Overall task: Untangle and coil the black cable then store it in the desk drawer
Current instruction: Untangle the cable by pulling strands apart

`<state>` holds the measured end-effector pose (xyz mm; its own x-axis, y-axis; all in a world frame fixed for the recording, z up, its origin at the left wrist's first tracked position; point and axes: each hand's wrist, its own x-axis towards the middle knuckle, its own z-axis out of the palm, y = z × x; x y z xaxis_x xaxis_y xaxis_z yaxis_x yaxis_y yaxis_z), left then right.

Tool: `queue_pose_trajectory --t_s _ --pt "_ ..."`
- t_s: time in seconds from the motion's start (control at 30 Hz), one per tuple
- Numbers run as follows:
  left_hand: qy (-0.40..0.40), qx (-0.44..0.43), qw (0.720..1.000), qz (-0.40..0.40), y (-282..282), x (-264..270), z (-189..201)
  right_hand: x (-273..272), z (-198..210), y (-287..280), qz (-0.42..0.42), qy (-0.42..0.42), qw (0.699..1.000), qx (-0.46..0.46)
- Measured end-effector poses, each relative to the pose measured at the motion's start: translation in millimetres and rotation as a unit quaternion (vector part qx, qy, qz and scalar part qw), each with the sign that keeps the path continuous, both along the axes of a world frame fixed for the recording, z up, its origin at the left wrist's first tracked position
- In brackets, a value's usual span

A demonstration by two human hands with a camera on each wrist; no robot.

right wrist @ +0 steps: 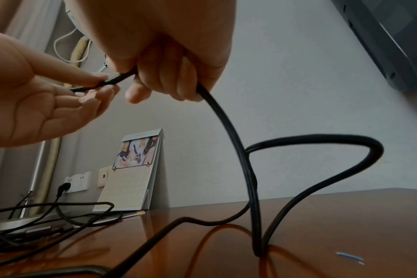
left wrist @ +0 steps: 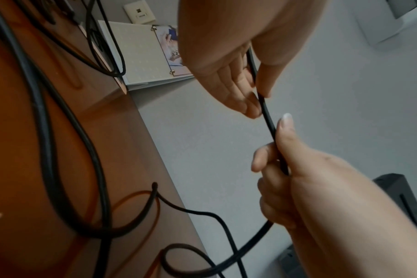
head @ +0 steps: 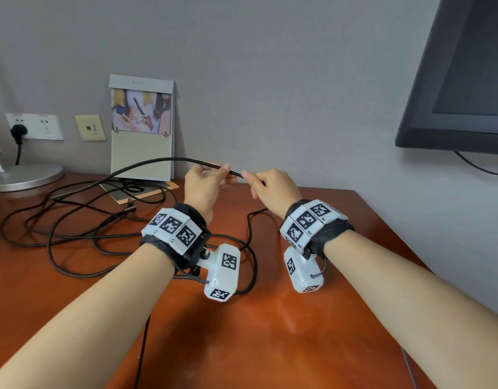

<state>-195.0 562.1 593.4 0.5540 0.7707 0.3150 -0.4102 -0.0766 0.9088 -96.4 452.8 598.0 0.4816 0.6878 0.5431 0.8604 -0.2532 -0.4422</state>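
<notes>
A long black cable lies in loose tangled loops on the reddish wooden desk, and one stretch is lifted above it. My left hand pinches that raised stretch between thumb and fingertips. Close to its right, my right hand grips the same cable in curled fingers. From my right fist the cable drops to the desk and bends into a loop. No drawer shows in any view.
A standing desk calendar leans at the wall behind the cable loops. A lamp base sits at the far left, below wall sockets with a plug in. A dark monitor hangs at the upper right.
</notes>
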Motion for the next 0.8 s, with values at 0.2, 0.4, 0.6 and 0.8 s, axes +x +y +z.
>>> queue_pose_trajectory --t_s 0.2,0.4,0.6,0.8 --pt "-0.014 0.004 0.999 0.038 7.9 2.2 -0.9 3.5 0.8 -3.6 -0.004 -0.001 1.0 -0.009" --pt "-0.048 -0.028 0.998 0.039 11.2 0.2 -2.0 4.9 -1.1 -5.3 -0.008 0.011 1.0 0.001" --pt "-0.072 -0.006 0.997 0.018 -1.9 5.2 -2.9 -1.4 2.1 2.0 0.003 0.015 1.0 0.003" --pt "-0.108 -0.051 0.992 0.04 9.1 1.5 0.7 7.6 -1.0 -7.7 -0.017 0.016 1.0 -0.005"
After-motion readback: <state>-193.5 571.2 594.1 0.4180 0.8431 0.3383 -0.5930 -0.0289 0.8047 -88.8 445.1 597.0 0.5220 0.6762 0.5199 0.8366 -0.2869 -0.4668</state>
